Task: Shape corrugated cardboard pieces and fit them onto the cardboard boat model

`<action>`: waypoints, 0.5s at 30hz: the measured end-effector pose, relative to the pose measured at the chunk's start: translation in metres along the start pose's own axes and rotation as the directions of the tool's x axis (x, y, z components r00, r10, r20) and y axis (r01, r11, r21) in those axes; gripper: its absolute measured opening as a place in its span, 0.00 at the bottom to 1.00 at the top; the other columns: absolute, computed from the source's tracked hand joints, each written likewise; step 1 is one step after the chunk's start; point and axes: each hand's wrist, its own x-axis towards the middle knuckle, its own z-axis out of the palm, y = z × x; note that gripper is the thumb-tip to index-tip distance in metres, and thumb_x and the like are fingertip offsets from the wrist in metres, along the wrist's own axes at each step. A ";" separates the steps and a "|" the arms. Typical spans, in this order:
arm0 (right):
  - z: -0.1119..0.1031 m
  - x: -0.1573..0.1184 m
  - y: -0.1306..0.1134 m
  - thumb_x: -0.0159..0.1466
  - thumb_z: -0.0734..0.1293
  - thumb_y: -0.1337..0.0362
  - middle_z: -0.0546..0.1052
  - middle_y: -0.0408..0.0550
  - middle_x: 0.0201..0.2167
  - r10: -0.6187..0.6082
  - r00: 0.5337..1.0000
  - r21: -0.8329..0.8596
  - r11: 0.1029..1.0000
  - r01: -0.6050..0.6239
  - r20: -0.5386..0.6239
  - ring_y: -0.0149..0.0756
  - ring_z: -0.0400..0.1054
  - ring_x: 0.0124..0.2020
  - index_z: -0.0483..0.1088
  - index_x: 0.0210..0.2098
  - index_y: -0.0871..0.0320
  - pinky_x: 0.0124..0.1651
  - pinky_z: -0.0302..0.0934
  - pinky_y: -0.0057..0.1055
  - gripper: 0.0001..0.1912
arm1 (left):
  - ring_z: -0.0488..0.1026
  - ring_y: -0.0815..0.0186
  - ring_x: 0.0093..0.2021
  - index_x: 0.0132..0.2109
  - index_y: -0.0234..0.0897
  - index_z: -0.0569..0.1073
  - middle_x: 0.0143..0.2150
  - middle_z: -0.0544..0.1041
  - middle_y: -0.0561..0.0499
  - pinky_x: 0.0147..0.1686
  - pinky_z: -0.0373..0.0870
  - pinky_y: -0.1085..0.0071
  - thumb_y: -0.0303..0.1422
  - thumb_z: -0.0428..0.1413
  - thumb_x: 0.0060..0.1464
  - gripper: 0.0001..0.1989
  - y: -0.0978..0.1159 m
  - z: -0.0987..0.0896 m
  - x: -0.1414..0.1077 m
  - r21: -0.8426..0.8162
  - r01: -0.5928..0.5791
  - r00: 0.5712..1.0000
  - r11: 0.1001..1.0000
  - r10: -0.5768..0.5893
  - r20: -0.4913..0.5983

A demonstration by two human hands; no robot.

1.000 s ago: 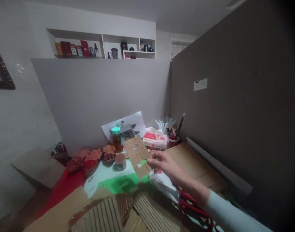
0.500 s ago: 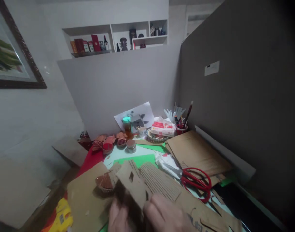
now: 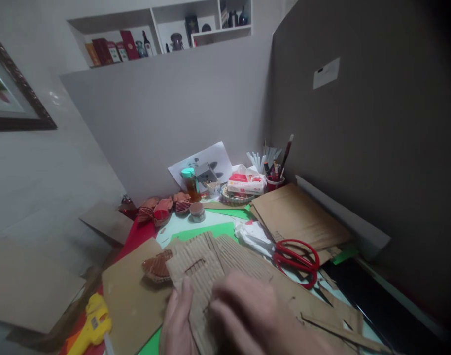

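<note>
My left hand (image 3: pixel 179 318) grips a piece of corrugated cardboard (image 3: pixel 197 254) by its left side, thumb on the ribbed face. A rectangular outline is cut or marked near its top, with another dark mark lower down. Over the lower right part of the piece, my right hand (image 3: pixel 247 310) is closed, its curled fingers against the cardboard and slightly blurred; its fingertips are partly hidden. Behind the piece on the left lies a brown, ribbed rounded shape (image 3: pixel 156 266). Another ribbed cardboard sheet (image 3: pixel 243 259) lies behind my right hand.
Large red-handled scissors (image 3: pixel 297 261) lie to the right, near stacked cardboard (image 3: pixel 302 217). A yellow glue gun (image 3: pixel 94 323) rests at the lower left beside a flat cardboard sheet (image 3: pixel 132 296). Farther back stand a small round jar (image 3: pixel 197 212), a teal-lidded bottle (image 3: pixel 191 185) and a wipes pack (image 3: pixel 246 182).
The cardboard piece has been turned so that its ribbed face shows instead of the smooth side with holes. My right hand has moved up over it. The view has tilted down.
</note>
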 end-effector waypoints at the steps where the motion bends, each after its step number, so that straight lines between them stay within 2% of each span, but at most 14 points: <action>1: -0.012 0.004 0.002 0.72 0.59 0.66 0.73 0.45 0.34 0.046 0.996 -0.004 0.999 -0.047 -0.082 0.32 0.69 0.33 0.69 0.45 0.58 0.36 0.64 0.27 0.07 | 0.76 0.50 0.57 0.57 0.43 0.74 0.52 0.83 0.46 0.56 0.74 0.54 0.50 0.62 0.54 0.27 0.000 0.005 -0.002 -0.051 0.048 0.999 0.998 -0.048 0.014; 2: -0.023 0.008 0.005 0.72 0.61 0.67 0.74 0.48 0.40 0.105 0.990 -0.025 0.994 -0.107 -0.097 0.34 0.69 0.41 0.69 0.49 0.57 0.44 0.65 0.29 0.08 | 0.76 0.49 0.57 0.59 0.42 0.72 0.53 0.82 0.45 0.56 0.74 0.53 0.48 0.62 0.54 0.29 0.000 0.010 -0.004 -0.097 0.091 0.995 0.991 -0.088 0.036; 3: -0.031 0.011 0.009 0.71 0.63 0.67 0.72 0.50 0.46 0.103 0.988 -0.028 0.994 -0.107 -0.113 0.37 0.67 0.48 0.68 0.52 0.56 0.52 0.63 0.33 0.10 | 0.76 0.48 0.58 0.61 0.42 0.70 0.55 0.81 0.45 0.55 0.75 0.53 0.47 0.63 0.54 0.30 0.000 0.014 -0.006 -0.138 0.129 0.990 0.982 -0.120 0.069; 5: -0.038 0.014 0.019 0.71 0.65 0.66 0.68 0.50 0.53 0.114 0.992 -0.021 0.993 -0.115 -0.054 0.39 0.62 0.56 0.68 0.55 0.53 0.60 0.58 0.37 0.13 | 0.75 0.47 0.59 0.60 0.39 0.72 0.56 0.81 0.45 0.55 0.74 0.54 0.44 0.65 0.52 0.30 0.000 0.021 -0.011 -0.196 0.192 0.976 0.962 -0.167 0.137; 9: -0.033 0.011 0.035 0.72 0.65 0.63 0.67 0.47 0.55 0.141 0.988 0.006 0.990 -0.142 0.060 0.39 0.61 0.57 0.71 0.49 0.51 0.60 0.58 0.37 0.07 | 0.73 0.50 0.60 0.59 0.42 0.74 0.52 0.83 0.51 0.55 0.74 0.59 0.33 0.67 0.49 0.28 0.003 0.026 -0.019 -0.213 0.237 0.965 0.948 -0.204 0.166; 15: -0.029 0.010 0.037 0.71 0.66 0.62 0.68 0.45 0.53 0.160 0.985 0.055 0.985 -0.164 0.066 0.37 0.62 0.55 0.69 0.50 0.51 0.59 0.57 0.35 0.08 | 0.71 0.50 0.62 0.62 0.49 0.71 0.54 0.82 0.54 0.57 0.72 0.58 0.31 0.67 0.47 0.34 0.004 0.026 -0.021 -0.221 0.257 0.959 0.941 -0.220 0.182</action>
